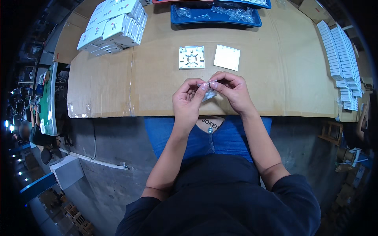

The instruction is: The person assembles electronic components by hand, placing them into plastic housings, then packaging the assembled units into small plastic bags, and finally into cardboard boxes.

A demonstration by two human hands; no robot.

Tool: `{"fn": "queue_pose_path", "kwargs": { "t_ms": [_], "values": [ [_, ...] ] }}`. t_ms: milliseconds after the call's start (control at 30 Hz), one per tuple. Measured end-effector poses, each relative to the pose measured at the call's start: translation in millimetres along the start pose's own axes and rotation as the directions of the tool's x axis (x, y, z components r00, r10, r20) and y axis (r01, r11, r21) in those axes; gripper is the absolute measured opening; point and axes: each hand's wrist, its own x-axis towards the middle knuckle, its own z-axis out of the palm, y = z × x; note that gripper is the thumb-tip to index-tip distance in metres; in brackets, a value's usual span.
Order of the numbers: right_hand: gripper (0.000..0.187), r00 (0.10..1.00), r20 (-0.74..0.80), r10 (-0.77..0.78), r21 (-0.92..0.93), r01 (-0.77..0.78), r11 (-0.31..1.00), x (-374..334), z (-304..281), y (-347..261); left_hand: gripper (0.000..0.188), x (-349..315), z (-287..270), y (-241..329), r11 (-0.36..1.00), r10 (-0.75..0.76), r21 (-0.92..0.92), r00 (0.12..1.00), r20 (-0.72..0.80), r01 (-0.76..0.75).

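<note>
Between my two hands, over the near edge of the cardboard-covered table, is a small clear plastic bag [209,93] with something pale inside that I cannot make out. My left hand [189,99] pinches one end of its top edge between thumb and forefinger. At the other end, my right hand [233,93] pinches it the same way, the thumbs close together. Just beyond my hands lies an open white square plastic box base [191,58] with moulded slots and clips inside. To its right rests a flat white square cover [227,57], slightly turned.
A blue tray [216,17] with several small clear bags stands at the back, near a red tray [183,1]. White boxes [112,29] are stacked at the back left. Tall stacks of white plastic pieces [340,63] line the right edge of the cardboard-covered table [157,86].
</note>
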Motion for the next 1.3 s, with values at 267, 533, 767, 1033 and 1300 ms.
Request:
{"fn": "queue_pose_path", "kwargs": {
  "t_ms": [267,533,767,1033,1300],
  "values": [
    [0.006,0.995,-0.067,-0.079,0.08,0.084,0.993,2.0,-4.6,12.0,0.012,2.3,1.0,1.5,1.0,-0.023,0.011,0.999,-0.044,0.023],
    [0.005,0.999,-0.043,-0.034,0.245,0.043,0.968,1.3,1.3,7.4,0.01,6.2,-6.9,14.0,0.999,-0.031,-0.02,0.999,0.042,0.032],
    [0.004,0.999,-0.023,-0.032,0.073,0.033,0.997,3.0,-2.2,9.4,0.038,8.4,-23.9,12.6,0.94,-0.339,-0.029,0.941,0.002,0.339],
    [0.012,0.995,0.07,-0.076,-0.013,0.077,0.997,3.7,-4.9,1.4,0.032,0.2,-35.2,-1.5,0.85,-0.481,-0.175,0.868,0.126,0.496],
    [0.047,0.996,-0.023,0.083,0.056,-0.082,0.995,4.2,-6.0,-12.3,0.013,4.9,-29.0,6.0,0.929,-0.358,-0.124,0.932,-0.056,0.35]
  ]
}}
